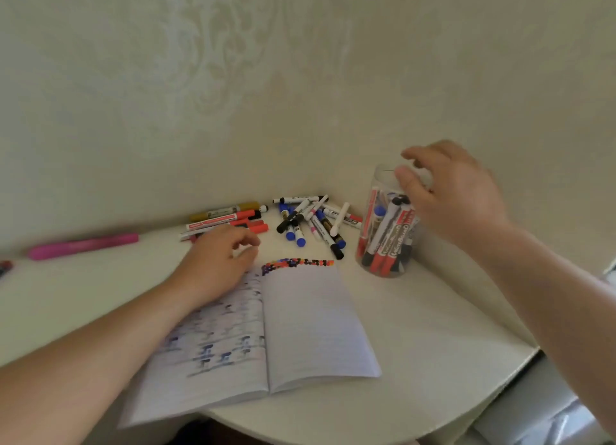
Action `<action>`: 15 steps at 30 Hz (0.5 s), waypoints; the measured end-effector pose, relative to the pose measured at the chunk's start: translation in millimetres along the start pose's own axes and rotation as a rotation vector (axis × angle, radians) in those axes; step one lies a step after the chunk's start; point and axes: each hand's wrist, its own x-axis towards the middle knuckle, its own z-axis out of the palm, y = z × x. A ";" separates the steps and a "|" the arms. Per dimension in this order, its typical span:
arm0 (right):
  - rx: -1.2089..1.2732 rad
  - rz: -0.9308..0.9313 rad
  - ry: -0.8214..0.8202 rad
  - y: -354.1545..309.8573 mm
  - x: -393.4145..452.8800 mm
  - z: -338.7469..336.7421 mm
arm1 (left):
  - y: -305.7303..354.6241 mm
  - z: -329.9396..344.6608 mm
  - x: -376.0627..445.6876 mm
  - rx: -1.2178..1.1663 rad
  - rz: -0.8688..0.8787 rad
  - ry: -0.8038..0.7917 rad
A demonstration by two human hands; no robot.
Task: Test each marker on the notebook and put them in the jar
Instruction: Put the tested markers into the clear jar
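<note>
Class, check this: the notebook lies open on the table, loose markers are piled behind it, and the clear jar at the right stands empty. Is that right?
Not quite. In the head view the clear jar is not empty: it already holds several markers standing in it. The rest stands: the notebook lies open on the table, with loose markers piled behind it.

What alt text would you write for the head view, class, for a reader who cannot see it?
A person's right hand hovers open over a clear jar of markers, while the left hand rests on an open notebook. Loose markers lie behind it.
</note>
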 end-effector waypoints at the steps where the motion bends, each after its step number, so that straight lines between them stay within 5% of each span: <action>1: 0.075 -0.048 0.085 -9.8 -5.8 2.0 | -13.4 -4.4 4.8 0.062 -0.062 0.055; 5: 0.293 -0.232 -0.003 -54.9 -27.3 37.0 | -49.9 -14.9 16.4 0.319 -0.209 0.107; 9: 0.370 -0.325 -0.142 -84.1 -33.2 94.2 | -53.1 -13.1 20.0 0.358 -0.170 0.096; 15: 0.484 -0.294 -0.137 -93.7 -22.1 142.6 | -56.8 -13.4 21.7 0.517 -0.036 0.115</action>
